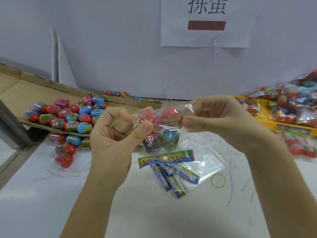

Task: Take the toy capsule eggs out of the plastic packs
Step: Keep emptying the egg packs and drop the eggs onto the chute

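Observation:
I hold a clear plastic pack (164, 127) above the white table, upside down, its coloured header card (166, 158) hanging at the bottom. Several capsule eggs show inside it, red ones on top and a blue one (169, 136) lower. My left hand (116, 134) pinches the pack's left top corner between thumb and fingers. My right hand (221, 121) pinches its right top corner. A heap of loose capsule eggs (68, 117) lies on flattened cardboard at the left.
A yellow box (267, 117) heaped with full packs (291, 103) stands at the right. Empty packs with header cards (173, 177) and a yellow rubber band (218, 180) lie on the table under my hands. A paper sign (207, 23) hangs on the wall.

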